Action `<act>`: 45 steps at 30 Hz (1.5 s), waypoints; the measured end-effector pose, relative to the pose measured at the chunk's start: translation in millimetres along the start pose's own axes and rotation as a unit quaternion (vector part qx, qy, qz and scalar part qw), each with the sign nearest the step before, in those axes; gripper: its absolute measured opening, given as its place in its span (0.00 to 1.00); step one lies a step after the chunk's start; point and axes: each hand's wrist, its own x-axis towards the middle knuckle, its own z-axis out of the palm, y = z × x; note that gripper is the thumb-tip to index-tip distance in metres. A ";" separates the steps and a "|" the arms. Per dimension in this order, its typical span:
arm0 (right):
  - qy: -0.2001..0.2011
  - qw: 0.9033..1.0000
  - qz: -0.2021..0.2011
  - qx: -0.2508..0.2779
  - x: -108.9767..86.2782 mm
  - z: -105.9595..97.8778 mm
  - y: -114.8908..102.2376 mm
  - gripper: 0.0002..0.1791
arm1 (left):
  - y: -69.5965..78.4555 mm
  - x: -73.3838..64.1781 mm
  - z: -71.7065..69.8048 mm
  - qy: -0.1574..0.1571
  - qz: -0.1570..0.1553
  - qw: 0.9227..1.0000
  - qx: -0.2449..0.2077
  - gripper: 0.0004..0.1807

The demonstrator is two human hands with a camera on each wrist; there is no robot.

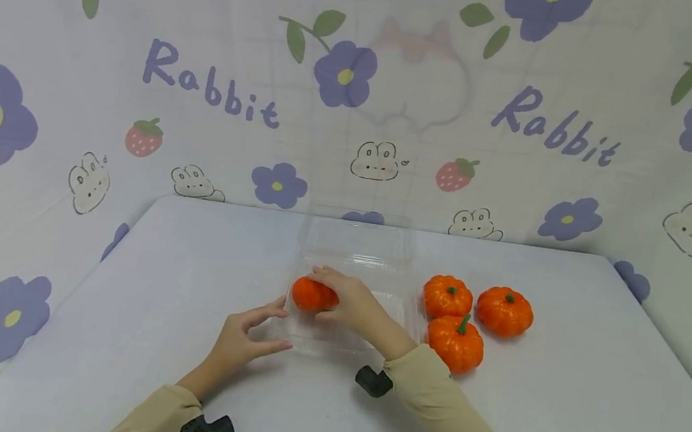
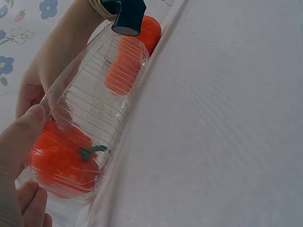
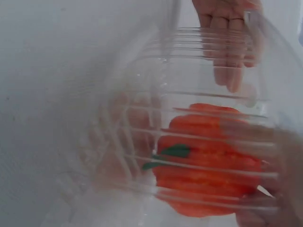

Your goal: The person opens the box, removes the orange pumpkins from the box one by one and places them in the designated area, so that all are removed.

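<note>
A clear plastic box (image 1: 384,303) lies on the table, its hinged lid (image 1: 356,242) folded open toward the back. Inside it, at the left end, my right hand (image 1: 352,302) grips a small orange pumpkin (image 1: 310,295) from above. The pumpkin's green stem (image 2: 92,151) shows through the ribbed wall in the left wrist view. My left hand (image 1: 241,335) holds the box's left front corner, thumb at the front wall and fingers along the left side. In the right wrist view, box plastic covers the pumpkin (image 3: 208,163) and blurs part of the fingers.
Several more orange pumpkins sit just right of the box: one at the back (image 1: 448,297), one in front (image 1: 456,344) and one farther right (image 1: 505,311). The white table (image 1: 582,381) ends at a patterned cloth backdrop (image 1: 213,153).
</note>
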 end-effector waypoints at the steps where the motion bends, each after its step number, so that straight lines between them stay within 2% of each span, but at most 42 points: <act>1: 0.005 1.000 -0.003 -0.010 -0.6 0.5 -0.1 0.32 | 0.0 -0.1 0.0 -0.001 -0.001 1.000 -0.001 0.22; 6: 0.038 0.998 -0.027 -0.049 -3.0 2.1 0.8 0.29 | -0.3 -0.8 -0.3 -0.005 -0.008 1.000 -0.004 0.22; 10: 0.057 0.995 -0.053 -0.068 -3.9 1.8 4.8 0.27 | -0.7 -0.3 -0.3 -0.002 0.003 1.000 0.003 0.22; 13: 0.055 0.995 -0.059 -0.065 -4.1 0.9 8.6 0.27 | -1.0 0.1 -0.4 0.001 0.012 1.000 0.010 0.22; 16: 0.041 0.997 -0.050 -0.043 -4.1 -0.8 10.8 0.26 | -0.8 0.1 -0.5 0.001 0.017 1.000 0.014 0.22; 19: 0.026 0.999 -0.038 0.002 -4.5 -4.6 10.2 0.25 | -0.5 -0.7 -0.5 0.000 0.014 1.000 0.011 0.22; 25: -0.002 0.997 0.001 0.083 -6.3 -11.8 10.3 0.25 | -0.6 -0.4 0.3 -0.004 0.010 1.000 0.006 0.22; 30: -0.004 0.995 0.019 0.096 -8.6 -11.0 14.4 0.26 | -0.8 0.3 0.5 -0.008 0.008 1.000 0.010 0.22; 35: 0.014 0.996 -0.019 0.090 -9.1 -7.0 16.4 0.31 | -0.7 0.6 -0.2 -0.007 0.012 1.000 0.014 0.22; 41: 0.016 0.989 -0.099 0.106 -8.8 -2.9 17.8 0.21 | -1.1 0.6 -0.5 -0.002 0.023 1.000 0.010 0.22; 45: -0.006 0.991 -0.099 0.088 -10.9 -2.3 17.3 0.24 | -0.6 0.7 -0.1 -0.001 0.022 1.000 0.006 0.22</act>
